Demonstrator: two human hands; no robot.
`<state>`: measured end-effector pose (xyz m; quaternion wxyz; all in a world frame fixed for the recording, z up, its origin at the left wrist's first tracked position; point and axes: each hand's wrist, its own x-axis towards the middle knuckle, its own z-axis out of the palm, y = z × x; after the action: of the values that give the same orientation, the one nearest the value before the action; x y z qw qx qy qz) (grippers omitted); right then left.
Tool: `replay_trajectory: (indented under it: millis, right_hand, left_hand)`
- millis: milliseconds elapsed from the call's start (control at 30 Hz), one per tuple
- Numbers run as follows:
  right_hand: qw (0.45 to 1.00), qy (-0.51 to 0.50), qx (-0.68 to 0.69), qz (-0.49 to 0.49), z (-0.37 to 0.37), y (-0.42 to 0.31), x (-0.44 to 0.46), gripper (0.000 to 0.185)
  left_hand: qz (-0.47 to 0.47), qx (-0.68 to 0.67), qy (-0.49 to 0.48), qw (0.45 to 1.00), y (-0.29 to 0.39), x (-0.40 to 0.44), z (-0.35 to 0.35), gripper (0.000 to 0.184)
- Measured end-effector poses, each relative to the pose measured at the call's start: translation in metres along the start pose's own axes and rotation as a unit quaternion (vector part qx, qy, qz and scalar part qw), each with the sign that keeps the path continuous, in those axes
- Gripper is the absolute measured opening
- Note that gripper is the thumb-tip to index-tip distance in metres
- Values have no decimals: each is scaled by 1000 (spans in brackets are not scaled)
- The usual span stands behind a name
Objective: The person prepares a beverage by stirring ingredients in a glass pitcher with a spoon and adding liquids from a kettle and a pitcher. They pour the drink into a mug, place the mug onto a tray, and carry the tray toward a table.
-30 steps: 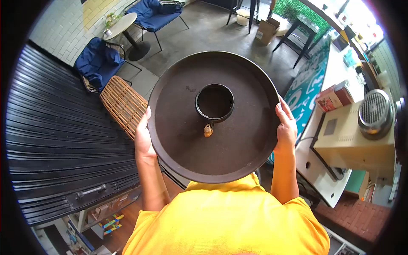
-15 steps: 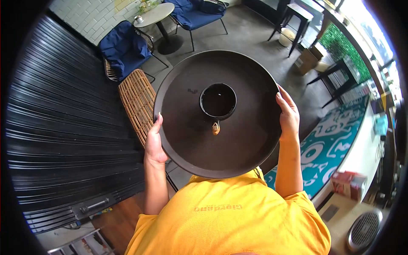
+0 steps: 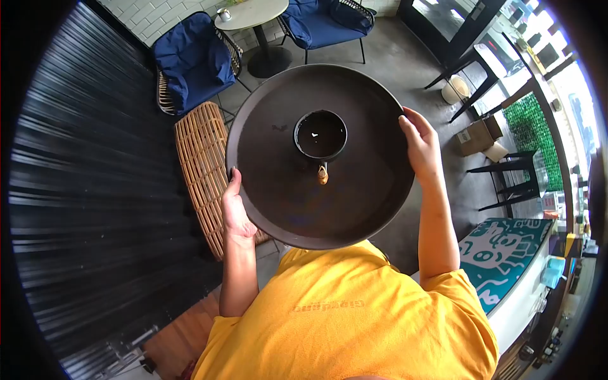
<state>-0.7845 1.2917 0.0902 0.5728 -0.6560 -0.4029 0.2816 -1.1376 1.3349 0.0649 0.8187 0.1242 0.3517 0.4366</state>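
Observation:
A round dark brown tray point(image 3: 278, 196) is held up in front of my yellow shirt. My left hand point(image 3: 237, 212) grips its left rim, thumb on the edge and fingers mostly hidden underneath. On the opposite side my right hand point(image 3: 422, 142) has hold of the right rim, a little higher up. Near the middle of the tray stands a dark round cup point(image 3: 321, 135) with dark liquid inside. Its handle, with a small golden-brown part, points toward me. Neither hand touches the cup.
A woven rattan bench point(image 3: 199, 171) is left of the tray, beside a black ribbed shutter point(image 3: 107, 171). Ahead are blue chairs point(image 3: 193, 60) and a round table point(image 3: 253, 14). To the right are black stools point(image 3: 516, 171), a cardboard box point(image 3: 476, 136) and a patterned teal counter point(image 3: 503, 253).
The view has turned to the right, so stools, box and counter show in new places. Both hands kept hold of the tray. The cream machine has left the view.

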Motion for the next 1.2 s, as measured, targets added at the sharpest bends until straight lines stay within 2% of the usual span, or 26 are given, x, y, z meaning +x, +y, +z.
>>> replay_trajectory:
  millis: [33,67,100,133,167,233,300,367,400,433,533,567,633,733,867,1033,1200]
  right_hand:
    - [1000,-1,-3,-2,12,-5,16,34]
    - [980,55,-165,-95,26,-19,28,32]
    - [923,109,-319,-184,42,-31,42,30]
    - [938,98,-264,-204,57,-40,56,26]
    - [938,93,-265,-201,75,-42,66,26]
    - [988,-39,-129,-72,111,-47,87,24]
    - [984,-146,-81,-54,143,-52,108,18]
    - [980,-193,-49,8,173,-48,139,21]
    - [977,-210,-24,11,185,-41,156,30]
    - [976,-214,-21,14,196,-34,175,30]
    - [951,-286,7,118,219,-29,230,42]
    - [949,-291,8,120,226,-25,250,42]
    - [925,-317,55,200,236,-15,289,45]
    - [906,-344,91,230,247,-4,350,46]
    - [894,-350,99,263,252,4,431,45]
    - [878,-381,120,263,262,19,524,43]
    - [868,-402,129,261,291,36,590,42]
  left_hand:
    - [0,-4,-1,1000,8,20,0,52]
    - [11,-9,1,1000,16,39,1,52]
    - [20,-14,6,1000,25,58,3,52]
    - [20,-16,9,1000,34,75,8,52]
    - [38,-17,15,999,44,91,16,49]
    - [59,-16,20,998,66,122,25,47]
    - [96,-2,16,995,82,157,31,52]
    - [85,-23,2,996,98,186,42,51]
    - [75,-45,-13,996,107,200,47,50]
    - [76,-44,-7,996,113,216,49,50]
    - [121,-52,16,991,122,270,56,50]
    - [124,-52,21,991,126,288,58,50]
    - [118,-68,34,990,128,322,65,51]
    - [122,-81,7,989,131,369,86,51]
    - [154,-85,23,984,135,431,122,53]
    - [154,-106,35,982,152,496,163,53]
    - [183,-100,48,977,170,548,171,54]
